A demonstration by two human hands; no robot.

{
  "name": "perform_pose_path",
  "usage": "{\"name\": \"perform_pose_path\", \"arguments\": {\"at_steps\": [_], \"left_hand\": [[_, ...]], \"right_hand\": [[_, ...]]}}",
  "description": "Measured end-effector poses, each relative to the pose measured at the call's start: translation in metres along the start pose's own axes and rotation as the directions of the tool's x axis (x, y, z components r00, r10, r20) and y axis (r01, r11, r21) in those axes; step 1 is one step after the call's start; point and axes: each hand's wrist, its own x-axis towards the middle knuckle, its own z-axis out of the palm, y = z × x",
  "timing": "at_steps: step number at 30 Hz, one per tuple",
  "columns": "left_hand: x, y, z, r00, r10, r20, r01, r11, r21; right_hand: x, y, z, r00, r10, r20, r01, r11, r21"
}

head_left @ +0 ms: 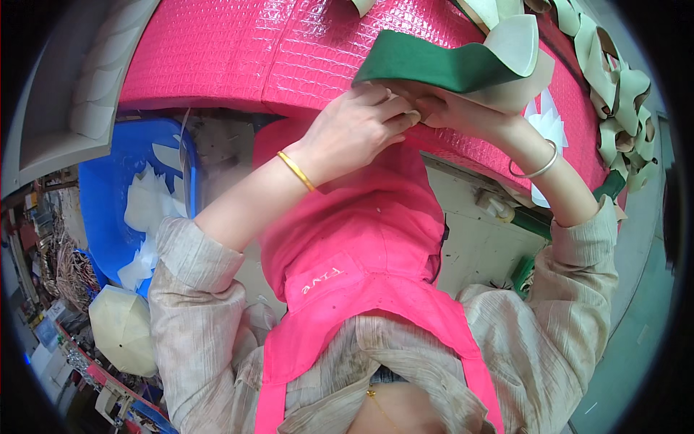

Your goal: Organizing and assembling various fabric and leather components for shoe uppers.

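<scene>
Head view: hands (405, 116) hide green strip's (426, 65) near end.

Around you, at that moment:
- A pink quilted table cover (238, 50) spread across the top of the view.
- A row of beige cut pieces (622, 94) lay along its right edge.
- A blue bin (119, 181) stood at your left, holding white scraps (148, 206).
- A cream dome-shaped piece (123, 329) sat below the bin.
- A pink apron (361, 246) covered your front.
- A white bottle (499, 208) rested on the pale floor (470, 246).
</scene>
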Motion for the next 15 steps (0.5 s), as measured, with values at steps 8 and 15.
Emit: {"name": "perform_pose_path", "arguments": {"at_steps": [8,15], "left_hand": [[0.001,0.015,0.016,0.995,-0.049,-0.085,0.054,0.997,0.053],[0.008,0.050,0.027,0.985,-0.159,-0.062,0.171,0.937,0.306]], "right_hand": [[-0.023,0.017,-0.014,0.996,0.063,0.064,-0.057,0.994,-0.090],[-0.032,0.033,-0.016,0.980,0.199,0.015,-0.195,0.939,0.284]]}}
